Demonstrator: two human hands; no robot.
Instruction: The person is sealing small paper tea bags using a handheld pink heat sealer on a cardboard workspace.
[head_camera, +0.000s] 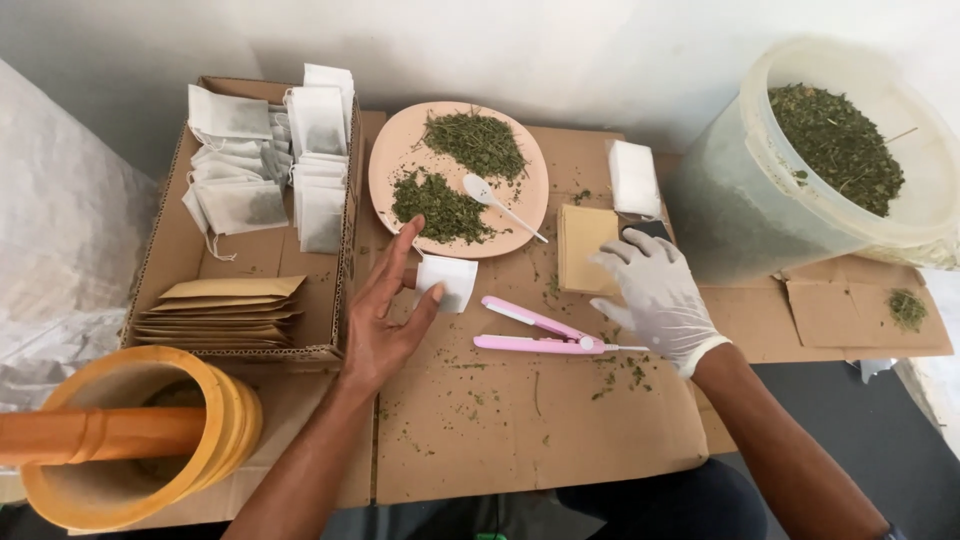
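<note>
Hands hover over the cardboard-covered worktop (520, 420): left hand (385, 310) bare, fingers spread, touching a small white sachet (447, 281); gloved right hand (655, 290) spread beside the pink sealer (535, 332).

Soft even daylight, perhaps edge-warped

Single view from a head-worn camera, looking steeply down and forward over the person's own forearms onto a cardboard-covered surface (540, 420) at close, arm's-length range. The left hand (385, 320) and gloved right hand (655, 295) enter from the bottom edge, near frame centre. A pale wall closes the top of the frame; a cardboard box (170, 260) marks the left, a plastic bucket (730, 220) the right. No second view overlaps.
</note>
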